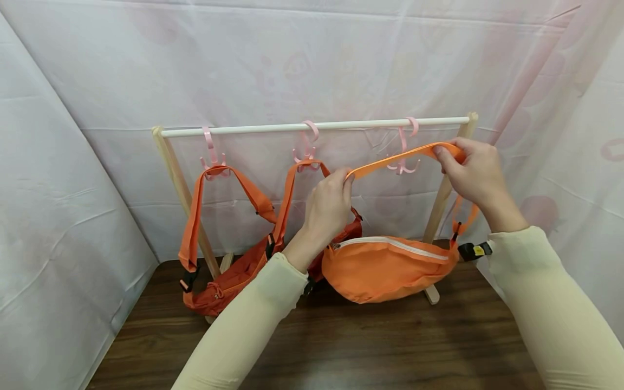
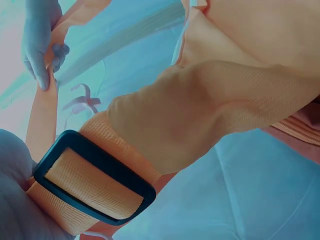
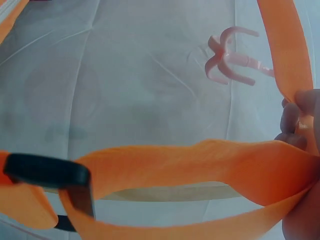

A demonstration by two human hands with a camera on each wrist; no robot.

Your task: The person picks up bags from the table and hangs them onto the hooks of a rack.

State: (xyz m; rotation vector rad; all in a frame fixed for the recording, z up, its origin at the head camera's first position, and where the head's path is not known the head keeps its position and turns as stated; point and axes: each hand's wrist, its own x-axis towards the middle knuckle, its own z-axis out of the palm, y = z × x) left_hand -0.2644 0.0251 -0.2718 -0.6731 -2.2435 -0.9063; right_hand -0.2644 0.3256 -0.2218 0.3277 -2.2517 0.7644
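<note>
A bright orange waist bag (image 1: 390, 273) with a white zip hangs below my two hands. My left hand (image 1: 327, 203) pinches its orange strap (image 1: 390, 161) at one end of a stretched length. Farther right and a little higher, my right hand (image 1: 475, 170) grips the same strap, with a loop dropping from it toward the bag. The taut stretch crosses in front of the right pink hook (image 1: 403, 165), which carries nothing. In the left wrist view a black slide buckle (image 2: 110, 168) on the strap lies close to my left hand.
A white rod (image 1: 263, 129) on a wooden frame (image 1: 173, 179) carries three pink hooks. Red-orange bags hang by their straps from the left hook (image 1: 209, 149) and the middle hook (image 1: 305, 143). Underneath is a dark wooden table (image 1: 341, 346); pale curtains (image 1: 341, 59) surround it.
</note>
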